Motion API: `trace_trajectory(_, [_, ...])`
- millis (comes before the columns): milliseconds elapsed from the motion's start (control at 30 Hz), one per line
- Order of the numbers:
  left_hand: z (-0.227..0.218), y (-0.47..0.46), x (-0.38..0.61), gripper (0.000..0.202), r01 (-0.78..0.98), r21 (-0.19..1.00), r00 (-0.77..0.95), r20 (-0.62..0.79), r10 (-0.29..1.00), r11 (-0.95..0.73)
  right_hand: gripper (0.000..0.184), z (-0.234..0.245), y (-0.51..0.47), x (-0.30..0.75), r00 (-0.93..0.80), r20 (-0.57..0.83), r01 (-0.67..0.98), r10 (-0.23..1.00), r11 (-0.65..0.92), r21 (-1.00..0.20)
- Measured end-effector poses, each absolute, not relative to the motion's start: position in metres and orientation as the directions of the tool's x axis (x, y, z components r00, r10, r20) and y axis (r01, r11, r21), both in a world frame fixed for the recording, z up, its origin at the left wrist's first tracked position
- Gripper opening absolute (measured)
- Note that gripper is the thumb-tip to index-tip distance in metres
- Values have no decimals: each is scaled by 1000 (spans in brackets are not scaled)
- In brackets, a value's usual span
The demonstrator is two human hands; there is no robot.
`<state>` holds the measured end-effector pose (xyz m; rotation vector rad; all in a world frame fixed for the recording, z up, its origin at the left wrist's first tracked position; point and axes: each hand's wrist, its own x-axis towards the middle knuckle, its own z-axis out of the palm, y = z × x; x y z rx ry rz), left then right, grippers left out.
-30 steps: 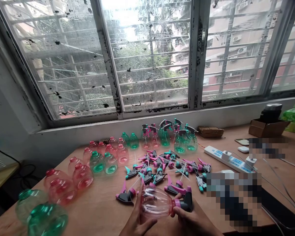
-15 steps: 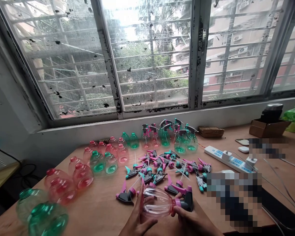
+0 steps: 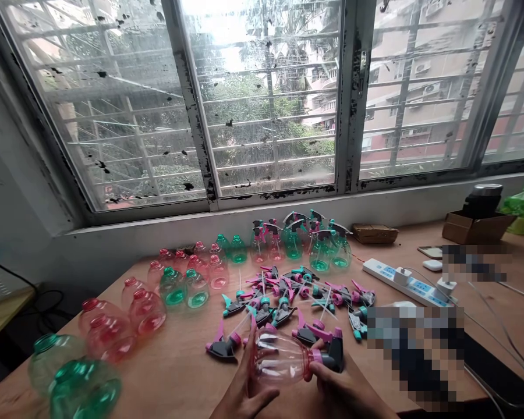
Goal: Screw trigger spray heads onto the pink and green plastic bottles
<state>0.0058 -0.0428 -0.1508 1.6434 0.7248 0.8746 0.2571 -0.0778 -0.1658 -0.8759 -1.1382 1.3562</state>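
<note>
A clear pink spray bottle (image 3: 282, 358) lies sideways between my hands, its pink-and-black trigger head (image 3: 332, 352) at the right on the bottle's neck. My left hand (image 3: 247, 387) wraps round the bottle's base end. The fingers of my right hand (image 3: 332, 381) pinch the pink collar at the neck. Just beyond them, a heap of loose trigger heads (image 3: 283, 291) in pink, teal and black covers the table, some with thin tubes showing. One pink-and-black trigger head (image 3: 225, 346) lies just left of the bottle.
Open pink bottles (image 3: 146, 314) and green bottles (image 3: 85, 387) stand along the left. Several spray bottles with heads fitted (image 3: 318, 250) stand by the window wall. A white power strip (image 3: 408, 282), cables and a cardboard box (image 3: 475, 226) sit at the right.
My right fingers have shifted slightly at the collar, and the trigger head has turned and moved a little. The left hand holds the bottle in nearly the same place.
</note>
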Motion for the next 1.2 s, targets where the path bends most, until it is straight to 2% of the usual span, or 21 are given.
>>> trace_trajectory(133, [-154,-42,7,123,-35,985,538,163,827,-171,47,-166,-79,257,-120,106,-270,987,70,-960])
trace_trajectory(233, [-156,-40,6,114,-90,986,564,164,809,-137,48,-168,-78,257,-121,96,-271,988,60,-961])
trace_trajectory(367, [-164,-37,1,105,-49,985,613,160,774,-164,46,-169,-77,258,-126,101,-289,987,61,-956])
trace_trajectory(567, [-174,-33,-3,104,74,938,542,246,803,-337,46,-167,-77,257,-128,101,-305,987,58,-951])
trace_trajectory(700, [-168,-37,-1,118,7,976,551,177,816,-216,46,-168,-78,255,-100,105,-271,989,75,-960])
trace_trajectory(767, [-167,-37,-1,118,-52,984,569,168,805,-169,47,-169,-78,254,-82,111,-258,990,86,-962])
trace_trajectory(1033, [-180,-30,-2,110,26,950,552,246,797,-311,53,-173,-77,252,-52,91,-270,995,73,-960])
trace_trajectory(1200, [-171,-37,0,117,8,968,550,206,809,-251,53,-172,-78,253,-69,72,-255,995,52,-965])
